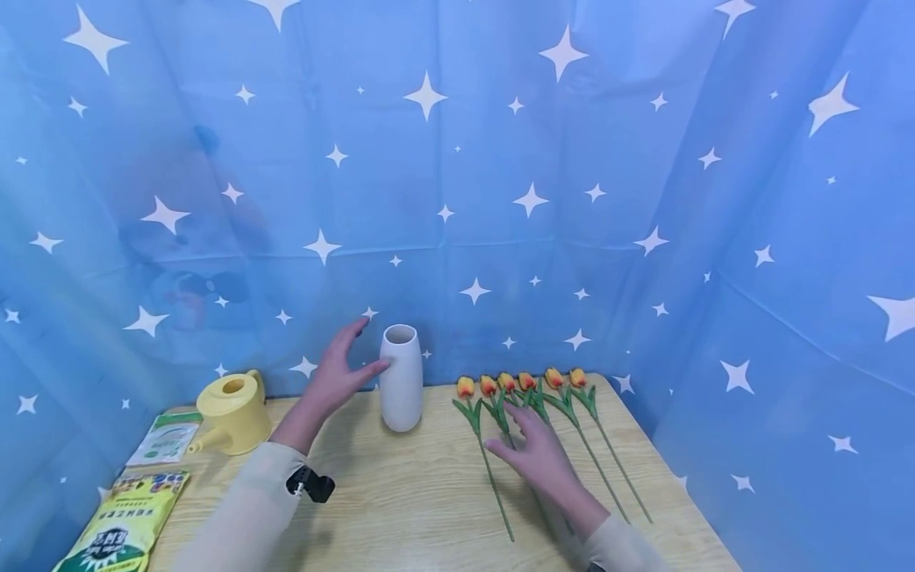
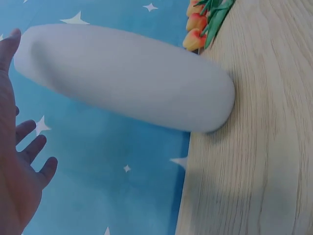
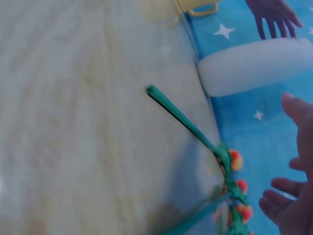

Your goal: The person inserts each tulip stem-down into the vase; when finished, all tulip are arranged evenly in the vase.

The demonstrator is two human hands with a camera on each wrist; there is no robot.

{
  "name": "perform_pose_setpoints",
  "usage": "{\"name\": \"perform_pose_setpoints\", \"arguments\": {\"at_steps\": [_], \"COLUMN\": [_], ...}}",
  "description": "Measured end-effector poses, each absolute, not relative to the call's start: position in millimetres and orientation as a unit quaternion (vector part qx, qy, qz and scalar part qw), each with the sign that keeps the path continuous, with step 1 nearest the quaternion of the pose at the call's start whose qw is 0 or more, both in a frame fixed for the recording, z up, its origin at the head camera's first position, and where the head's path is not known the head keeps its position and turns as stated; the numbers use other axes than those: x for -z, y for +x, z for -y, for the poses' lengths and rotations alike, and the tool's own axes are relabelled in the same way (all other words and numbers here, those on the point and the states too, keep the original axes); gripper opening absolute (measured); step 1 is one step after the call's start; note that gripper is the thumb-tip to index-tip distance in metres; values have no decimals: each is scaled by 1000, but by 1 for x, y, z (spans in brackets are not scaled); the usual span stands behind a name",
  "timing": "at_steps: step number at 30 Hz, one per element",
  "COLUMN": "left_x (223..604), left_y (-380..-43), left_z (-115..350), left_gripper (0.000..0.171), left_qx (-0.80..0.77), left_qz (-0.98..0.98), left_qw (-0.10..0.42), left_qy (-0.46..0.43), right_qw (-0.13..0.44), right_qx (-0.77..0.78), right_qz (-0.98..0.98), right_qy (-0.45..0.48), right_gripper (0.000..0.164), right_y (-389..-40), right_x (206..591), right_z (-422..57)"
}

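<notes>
A white vase (image 1: 402,389) stands upright near the back edge of the table. At its left side is my left hand (image 1: 340,380), fingers spread, the thumb at the vase wall; whether it touches I cannot tell. The left wrist view shows the vase (image 2: 127,76) with no fingers curled round it. Several orange-yellow tulips (image 1: 466,388) with green stems lie in a row to the right of the vase. Over the middle stems hovers my right hand (image 1: 539,457), thumb and fingers apart. In the right wrist view that hand (image 3: 293,200) holds nothing.
A yellow watering can (image 1: 239,417) stands at the back left of the wooden table (image 1: 400,508). Beside it lie a green and white packet (image 1: 166,438) and a yellow-green bag (image 1: 125,520). A blue star-patterned curtain (image 1: 457,175) hangs behind and round the sides.
</notes>
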State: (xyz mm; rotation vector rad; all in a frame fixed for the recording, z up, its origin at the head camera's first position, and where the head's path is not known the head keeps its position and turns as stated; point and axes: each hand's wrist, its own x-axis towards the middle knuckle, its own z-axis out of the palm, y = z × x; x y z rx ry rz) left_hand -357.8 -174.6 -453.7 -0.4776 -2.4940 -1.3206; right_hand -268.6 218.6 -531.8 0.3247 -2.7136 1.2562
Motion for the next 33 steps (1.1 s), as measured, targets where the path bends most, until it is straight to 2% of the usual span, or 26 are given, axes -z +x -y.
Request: {"name": "perform_pose_setpoints", "arguments": {"at_steps": [12, 24, 30, 33], "left_x": [454, 461, 462, 462], "left_y": [-365, -369, -368, -369], "left_z": [148, 137, 135, 134], "left_gripper": [87, 62, 61, 61], "left_qx": [535, 589, 595, 594], "left_qz": [817, 781, 780, 780], "left_qw": [126, 127, 122, 126], "left_qy": [-175, -163, -149, -149], "right_qw": [27, 25, 31, 38], "right_qx": [-445, -397, -379, -371], "right_qz": [890, 911, 919, 921], "right_qy": [95, 108, 104, 112], "right_gripper": [68, 62, 58, 48], "right_y": [-257, -262, -267, -271], "right_x": [548, 552, 559, 562], "right_z": [-200, -188, -185, -185]}}
